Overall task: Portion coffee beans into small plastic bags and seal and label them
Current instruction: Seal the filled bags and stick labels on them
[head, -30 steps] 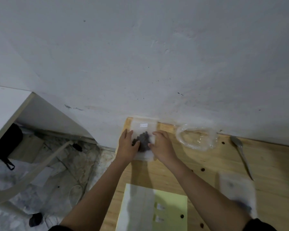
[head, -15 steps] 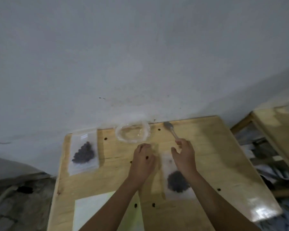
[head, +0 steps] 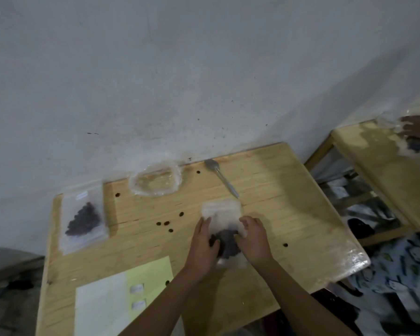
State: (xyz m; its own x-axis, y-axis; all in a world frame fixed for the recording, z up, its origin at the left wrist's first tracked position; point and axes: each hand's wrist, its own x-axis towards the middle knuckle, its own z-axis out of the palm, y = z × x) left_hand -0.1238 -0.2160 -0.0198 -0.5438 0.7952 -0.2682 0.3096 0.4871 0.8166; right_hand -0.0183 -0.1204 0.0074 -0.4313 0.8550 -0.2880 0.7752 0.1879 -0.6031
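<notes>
1. Both hands are on a small clear bag of coffee beans (head: 224, 229) in the middle of the wooden table (head: 289, 214). The left hand (head: 203, 246) grips its left edge, fingers curled over the dark clump of beans; the right hand (head: 254, 237) pinches the right edge.
2. The bag's a bit blurry, so I can't tell if its top strip is sealed.
3. Far out past the left hand, near the table's corner, a second filled bag (head: 84, 218) lies flat with a small white label near its top.
4. Loose beans (head: 166, 223) are scattered just left of the left hand.
5. Beyond the hands by the wall: an empty crumpled plastic bag (head: 155, 181) and a metal spoon (head: 220, 177).
6. Nearer the person, left of the left forearm, there's a sticker sheet (head: 121, 297), white and pale yellow, with two labels on it.
</notes>
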